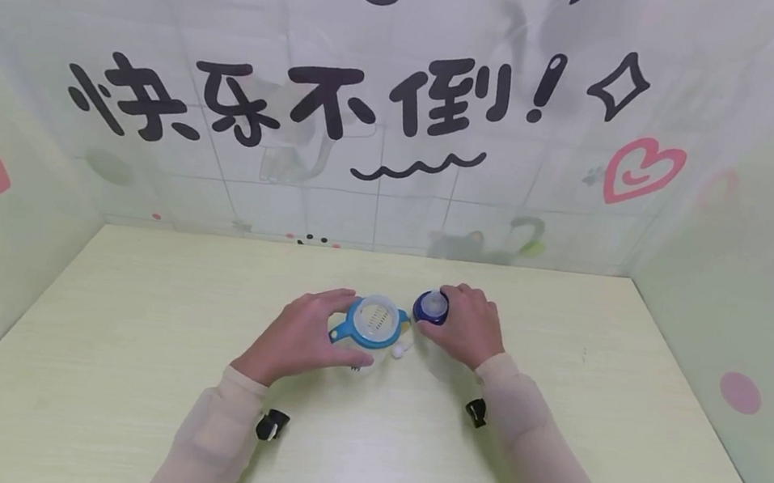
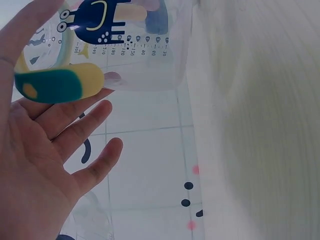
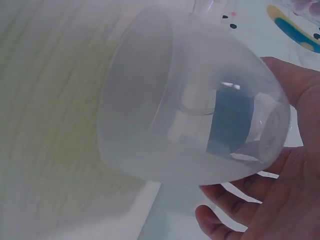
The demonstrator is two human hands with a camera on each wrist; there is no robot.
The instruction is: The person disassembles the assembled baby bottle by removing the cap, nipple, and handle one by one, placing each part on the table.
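Note:
On the pale table, a clear baby bottle point(image 1: 374, 323) with a blue collar and side handles stands upright, seen from above. My left hand point(image 1: 304, 337) wraps round it, thumb on the far side and fingers on the near side. The left wrist view shows the bottle's clear wall point(image 2: 145, 55) with a scale and a blue cartoon print, a teal and yellow handle point(image 2: 55, 85), and my left hand point(image 2: 50, 160) against them. My right hand point(image 1: 467, 325) grips a frosted dome cap point(image 3: 170, 100) with a dark blue ring point(image 1: 431, 306) just right of the bottle.
A small white piece point(image 1: 402, 350) lies on the table point(image 1: 120, 370) between my hands. Walls covered in printed film close in the table at the back point(image 1: 404, 113), left and right. Both forearms wear beige sleeves with black wrist mounts.

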